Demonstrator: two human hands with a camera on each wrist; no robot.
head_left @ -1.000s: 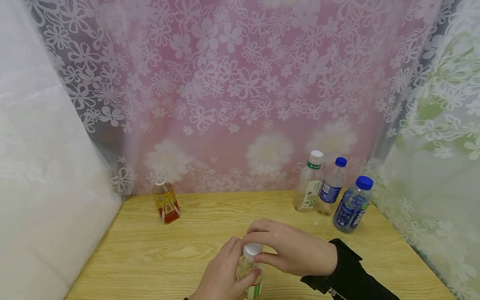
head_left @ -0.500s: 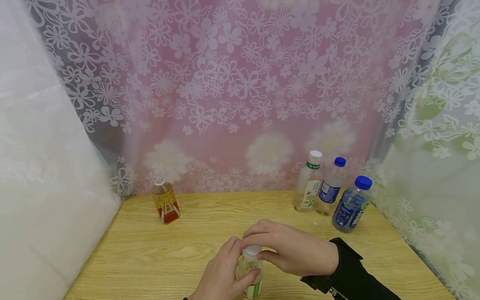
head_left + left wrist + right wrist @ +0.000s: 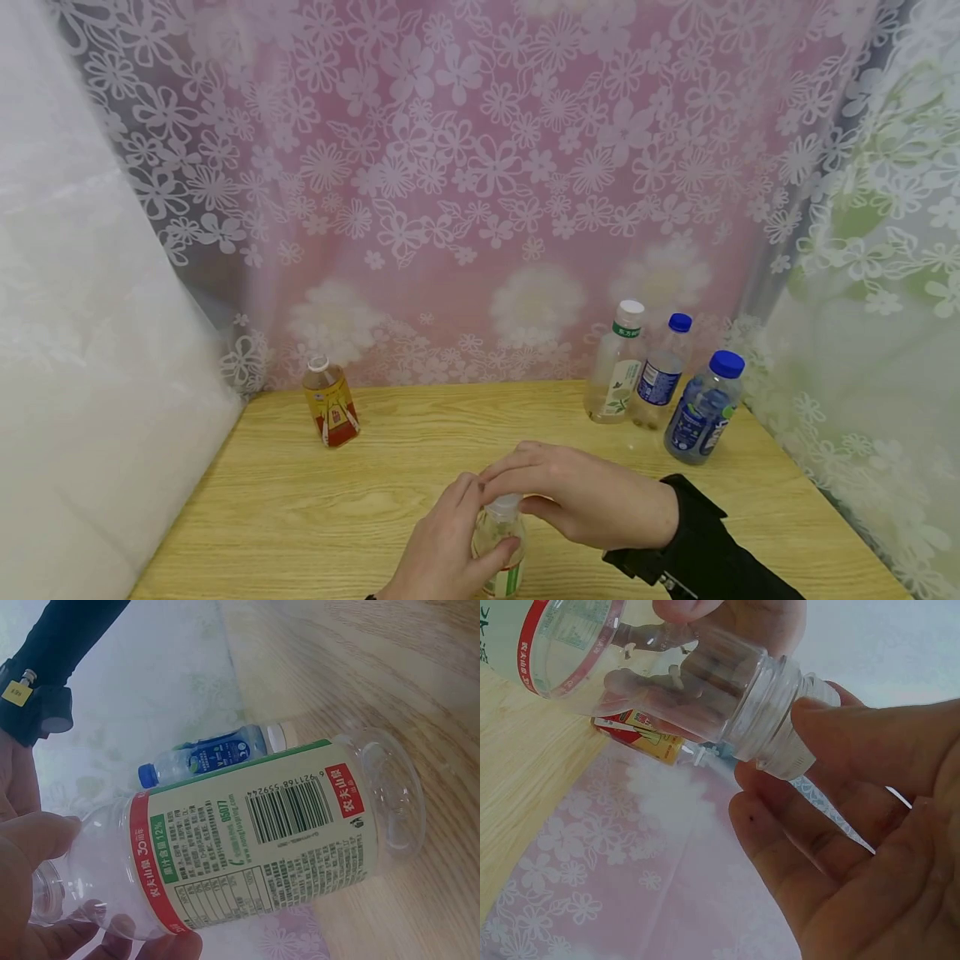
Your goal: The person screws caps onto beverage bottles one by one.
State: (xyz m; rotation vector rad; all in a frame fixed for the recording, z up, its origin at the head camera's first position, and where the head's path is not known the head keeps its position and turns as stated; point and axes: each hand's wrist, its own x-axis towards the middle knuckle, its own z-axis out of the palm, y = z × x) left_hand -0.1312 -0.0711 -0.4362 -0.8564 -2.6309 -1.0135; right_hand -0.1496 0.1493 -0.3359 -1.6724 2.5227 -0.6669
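Gripping a clear bottle (image 3: 225,847) at the near middle of the surface (image 3: 360,500), the left hand (image 3: 450,542) wraps its shoulder; the right hand (image 3: 581,496) pinches its cap (image 3: 503,504). Only the left wrist view shows its barcode (image 3: 289,810). Far left stands a yellow-labelled bottle (image 3: 332,407), contents unclear; far right, three capped, see-through bottles (image 3: 659,385).

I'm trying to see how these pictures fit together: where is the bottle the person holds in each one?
Head: the bottle is near the bottom edge, just right of centre.
Left wrist: the bottle slants large across the middle, base to the right.
Right wrist: the bottle is at upper left, its neck towards top centre.
Shared landmark: the left hand, gripping it in every view.
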